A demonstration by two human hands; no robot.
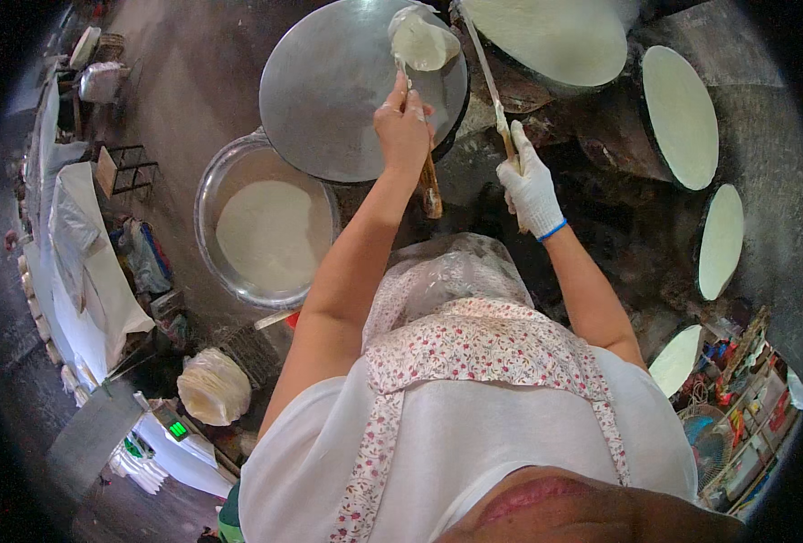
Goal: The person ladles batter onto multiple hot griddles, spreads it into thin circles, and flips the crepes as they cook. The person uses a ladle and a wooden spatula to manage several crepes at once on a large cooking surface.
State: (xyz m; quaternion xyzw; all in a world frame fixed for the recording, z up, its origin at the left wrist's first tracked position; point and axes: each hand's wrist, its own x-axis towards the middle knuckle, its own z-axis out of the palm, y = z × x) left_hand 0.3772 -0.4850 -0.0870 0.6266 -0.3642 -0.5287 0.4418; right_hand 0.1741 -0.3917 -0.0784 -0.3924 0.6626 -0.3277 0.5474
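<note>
My bare left hand (pixel 403 136) is closed around the wooden handle of a ladle (pixel 424 43). The ladle's bowl, coated with white batter, is over the far right part of a flat, round grey griddle (pixel 338 104). In a white knitted glove with a blue cuff, my right hand (pixel 532 190) grips the handle of a long, thin spatula (pixel 481 59), its blade smeared white and pointing away from me. A large metal pot (pixel 206 204) holding white batter (pixel 270 231) stands to the left, beside the griddle's near edge.
Several round griddles curve around on the right, covered in white: a far one (pixel 555 36), another (pixel 682 118) and one nearer (pixel 722 242). On the left are a small stool (pixel 125 170), a bag of pale round sheets (pixel 213 387) and a long white-covered table (pixel 94 262). A fan (pixel 704 443) stands lower right.
</note>
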